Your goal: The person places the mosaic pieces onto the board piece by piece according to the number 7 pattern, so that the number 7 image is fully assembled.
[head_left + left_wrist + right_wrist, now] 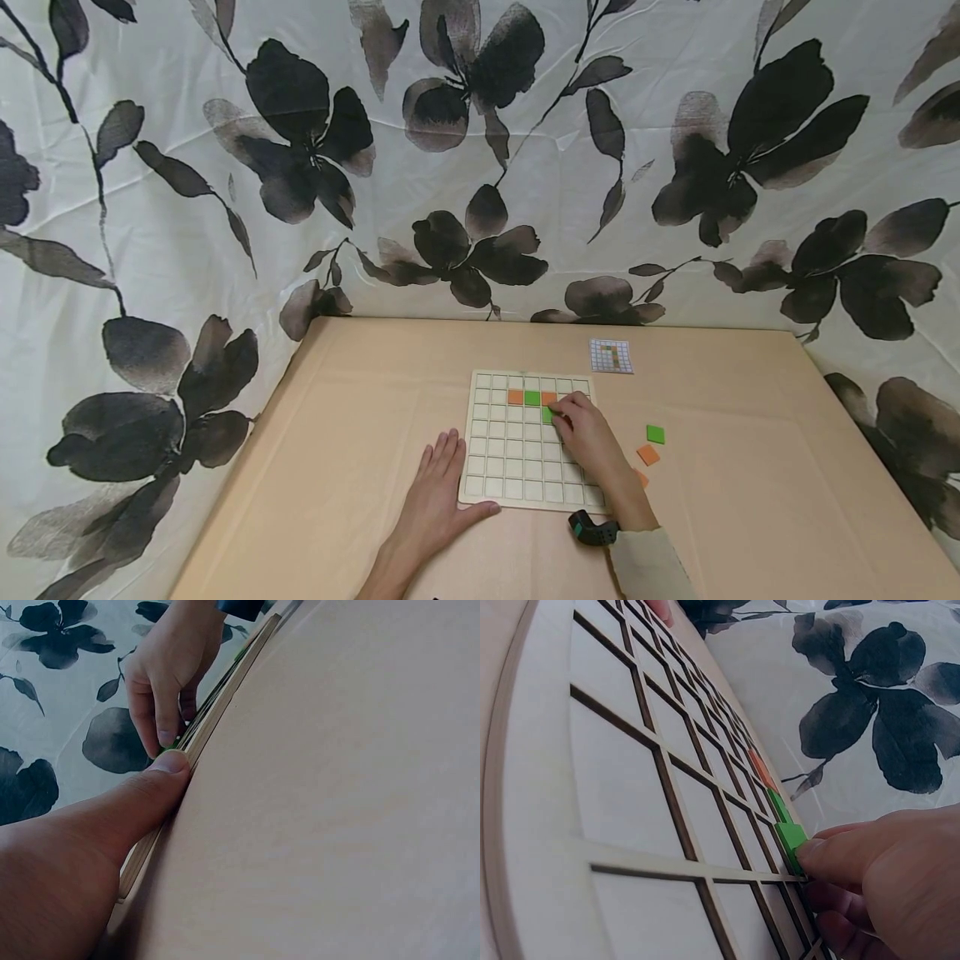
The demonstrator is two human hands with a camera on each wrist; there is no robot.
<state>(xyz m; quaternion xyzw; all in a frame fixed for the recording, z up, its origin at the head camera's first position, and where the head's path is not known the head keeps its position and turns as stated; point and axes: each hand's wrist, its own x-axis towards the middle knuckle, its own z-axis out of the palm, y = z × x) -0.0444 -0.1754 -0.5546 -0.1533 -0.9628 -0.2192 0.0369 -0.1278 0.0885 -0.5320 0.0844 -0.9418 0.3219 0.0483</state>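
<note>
A pale wooden grid board (pixel 495 467) lies on the table. In its second row from the far edge sit an orange tile (pixel 515 397), a green tile (pixel 532 398) and another orange tile (pixel 550 397). My right hand (pixel 592 433) pinches a green square tile (pixel 547 415) just nearer than the right orange one; in the right wrist view this tile (pixel 789 838) looks slightly tilted at its cell. My left hand (pixel 438 492) lies flat by the board's left side, fingers straight. Its thumb (pixel 154 780) touches the board's near edge.
Right of the board lie a loose green tile (pixel 656 434), an orange tile (pixel 648 454) and another orange tile (pixel 642 478), partly hidden by the right arm. A small card with a printed coloured grid (pixel 611 356) lies beyond the board. Flowered cloth (pixel 450 192) hangs behind the table.
</note>
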